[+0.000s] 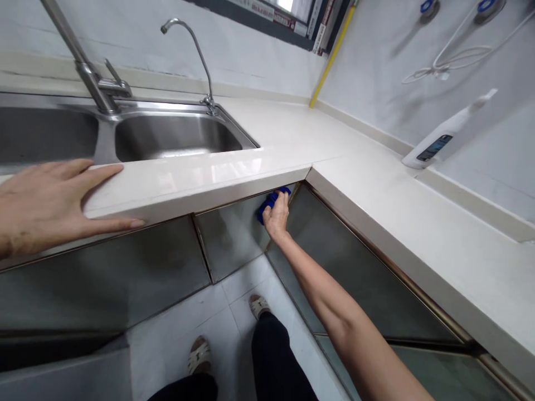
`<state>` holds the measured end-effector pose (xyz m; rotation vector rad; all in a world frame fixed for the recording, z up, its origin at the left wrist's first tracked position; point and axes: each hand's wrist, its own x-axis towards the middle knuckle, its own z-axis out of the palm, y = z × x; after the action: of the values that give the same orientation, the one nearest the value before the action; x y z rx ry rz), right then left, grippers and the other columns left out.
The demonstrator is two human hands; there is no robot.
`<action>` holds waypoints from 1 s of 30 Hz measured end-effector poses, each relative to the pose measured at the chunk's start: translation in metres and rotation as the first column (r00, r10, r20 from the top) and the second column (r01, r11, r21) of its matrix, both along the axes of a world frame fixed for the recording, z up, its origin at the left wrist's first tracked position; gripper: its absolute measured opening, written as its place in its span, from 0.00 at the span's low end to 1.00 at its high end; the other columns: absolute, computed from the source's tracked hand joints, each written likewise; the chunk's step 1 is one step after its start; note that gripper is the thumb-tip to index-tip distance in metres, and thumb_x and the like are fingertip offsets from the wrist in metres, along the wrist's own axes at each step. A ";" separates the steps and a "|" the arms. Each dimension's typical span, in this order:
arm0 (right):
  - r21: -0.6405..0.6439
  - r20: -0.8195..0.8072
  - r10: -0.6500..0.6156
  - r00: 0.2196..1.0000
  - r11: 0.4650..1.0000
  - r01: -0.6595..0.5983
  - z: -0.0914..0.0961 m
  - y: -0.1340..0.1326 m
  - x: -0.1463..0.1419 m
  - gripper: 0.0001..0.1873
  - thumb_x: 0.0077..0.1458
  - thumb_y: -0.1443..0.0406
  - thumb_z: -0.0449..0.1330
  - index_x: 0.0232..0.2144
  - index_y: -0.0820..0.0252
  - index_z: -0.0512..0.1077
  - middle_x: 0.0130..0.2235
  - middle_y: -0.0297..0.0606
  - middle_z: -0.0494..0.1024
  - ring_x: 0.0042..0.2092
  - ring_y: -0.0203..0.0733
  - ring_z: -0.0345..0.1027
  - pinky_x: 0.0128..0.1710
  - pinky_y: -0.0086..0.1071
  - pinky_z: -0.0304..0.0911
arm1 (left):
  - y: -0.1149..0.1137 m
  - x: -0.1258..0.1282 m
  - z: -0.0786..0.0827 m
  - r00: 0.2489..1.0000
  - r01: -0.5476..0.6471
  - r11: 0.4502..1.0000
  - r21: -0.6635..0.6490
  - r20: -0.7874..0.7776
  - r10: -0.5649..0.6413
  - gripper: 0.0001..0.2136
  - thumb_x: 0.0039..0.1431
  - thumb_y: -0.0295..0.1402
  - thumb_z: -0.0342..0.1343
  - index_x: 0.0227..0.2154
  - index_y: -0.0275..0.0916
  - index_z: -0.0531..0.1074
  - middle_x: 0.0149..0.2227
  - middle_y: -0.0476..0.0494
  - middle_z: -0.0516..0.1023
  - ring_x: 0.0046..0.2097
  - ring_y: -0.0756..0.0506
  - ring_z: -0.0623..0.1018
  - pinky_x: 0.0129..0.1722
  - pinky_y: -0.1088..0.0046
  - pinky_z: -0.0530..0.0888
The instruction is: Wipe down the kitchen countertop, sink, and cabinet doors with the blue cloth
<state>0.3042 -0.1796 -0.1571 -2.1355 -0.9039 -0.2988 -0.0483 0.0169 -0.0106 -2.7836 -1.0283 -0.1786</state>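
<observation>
My left hand [45, 203] lies flat with fingers stretched out on the front edge of the white countertop [292, 145], in front of the steel sink [175, 136]. My right hand [276, 216] reaches down into the inner corner under the counter's edge and grips a blue cloth or sponge [270, 200] pressed against the grey cabinet door [234, 234]. Most of the blue item is hidden behind my fingers.
A tall tap [190, 53] and a mixer tap [90, 72] stand behind the double sink. A white spray bottle [449, 136] leans against the right wall. A yellow pipe [332, 55] runs up the corner. My feet [228, 334] stand on the tiled floor.
</observation>
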 end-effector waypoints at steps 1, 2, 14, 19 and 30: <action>0.043 -0.012 0.011 1.000 0.999 -0.010 -0.001 0.002 -0.008 0.33 0.52 0.71 0.52 0.62 0.71 0.59 0.66 0.65 0.62 0.68 0.57 0.58 0.62 0.49 0.62 | -0.001 0.002 0.002 1.000 -0.003 1.000 -0.025 0.029 0.004 0.60 0.43 0.80 0.41 0.69 0.37 0.56 0.59 0.33 0.65 0.56 0.27 0.69 0.58 0.42 0.68; 0.084 -0.023 0.027 0.999 0.996 -0.025 -0.003 0.004 -0.016 0.33 0.51 0.72 0.52 0.61 0.71 0.60 0.65 0.64 0.63 0.68 0.57 0.58 0.63 0.50 0.61 | -0.003 0.004 0.003 0.998 -0.010 0.998 -0.062 0.055 0.013 0.63 0.38 0.81 0.43 0.68 0.35 0.58 0.58 0.32 0.65 0.56 0.25 0.68 0.58 0.39 0.66; 0.216 -0.139 0.225 0.964 0.957 -0.192 0.023 0.007 -0.141 0.28 0.53 0.70 0.51 0.57 0.64 0.62 0.48 0.48 0.78 0.51 0.51 0.74 0.56 0.41 0.68 | -0.116 -0.015 -0.033 0.734 0.074 0.953 0.295 0.631 -0.252 0.31 0.67 0.49 0.54 0.62 0.27 0.64 0.67 0.30 0.60 0.71 0.28 0.52 0.69 0.40 0.55; 0.054 -0.024 0.267 0.963 0.963 -0.265 0.030 0.002 -0.167 0.24 0.55 0.71 0.49 0.54 0.62 0.64 0.55 0.52 0.74 0.50 0.52 0.74 0.52 0.42 0.68 | -0.204 -0.033 -0.124 0.575 0.020 0.998 0.060 0.816 -0.061 0.18 0.69 0.34 0.51 0.58 0.32 0.70 0.65 0.35 0.64 0.72 0.36 0.54 0.72 0.55 0.57; 0.208 0.070 0.209 0.975 0.953 -0.219 0.017 -0.008 -0.170 0.23 0.52 0.73 0.46 0.50 0.58 0.65 0.53 0.48 0.75 0.57 0.47 0.70 0.57 0.39 0.65 | -0.305 -0.081 -0.274 0.398 -0.002 0.544 -0.839 0.498 0.770 0.29 0.51 0.57 0.47 0.45 0.43 0.79 0.58 0.41 0.73 0.61 0.33 0.72 0.67 0.44 0.66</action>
<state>0.1341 -0.1875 -0.1396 -1.8218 -1.0709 -0.3220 -0.1294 -0.2878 -0.2842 -2.7700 -2.5979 -1.5408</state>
